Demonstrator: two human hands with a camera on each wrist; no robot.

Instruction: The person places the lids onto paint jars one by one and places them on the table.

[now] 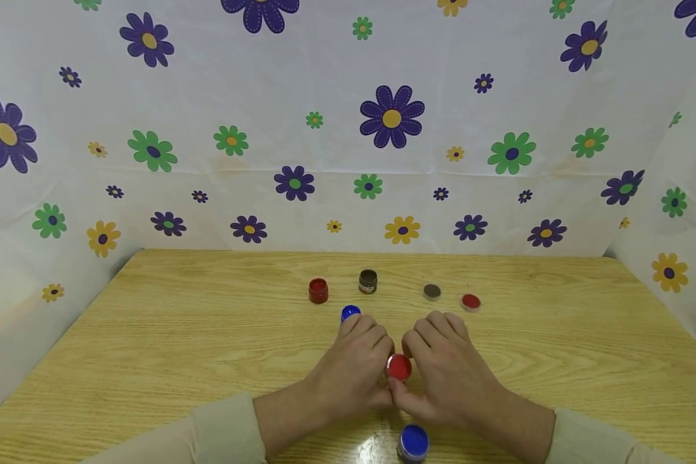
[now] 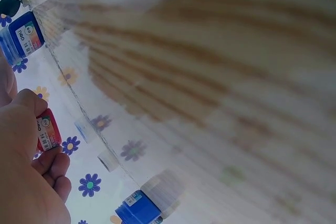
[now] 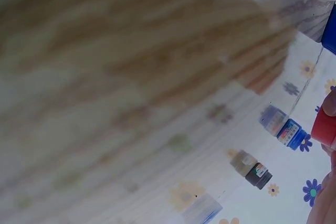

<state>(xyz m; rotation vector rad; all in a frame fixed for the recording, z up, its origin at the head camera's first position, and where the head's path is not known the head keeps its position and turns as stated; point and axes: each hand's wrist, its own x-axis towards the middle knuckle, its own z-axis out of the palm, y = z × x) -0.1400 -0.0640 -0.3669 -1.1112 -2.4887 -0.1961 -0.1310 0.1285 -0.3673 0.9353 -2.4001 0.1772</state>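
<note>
In the head view, a red paint jar is between the left hand and right hand, its round top facing up toward the camera, so its long axis is foreshortened and its side mostly hidden. Both hands' fingers are curled and clamped on it, the right thumb at the top's six o'clock edge; the left fingertips are hidden. From it, a blue-topped paint jar stands near six o'clock, a blue paint jar, partly covered by the left hand, between ten and eleven, a dark red paint jar at ten, a dark paint jar at eleven, a dark lid at one and a red lid between one and two.

In the left wrist view, the red jar's base points toward three o'clock, its label partly visible, its top hidden by the left hand.

In the right wrist view, its base points toward nine o'clock; the right edge cuts off jar and fingers.
</note>
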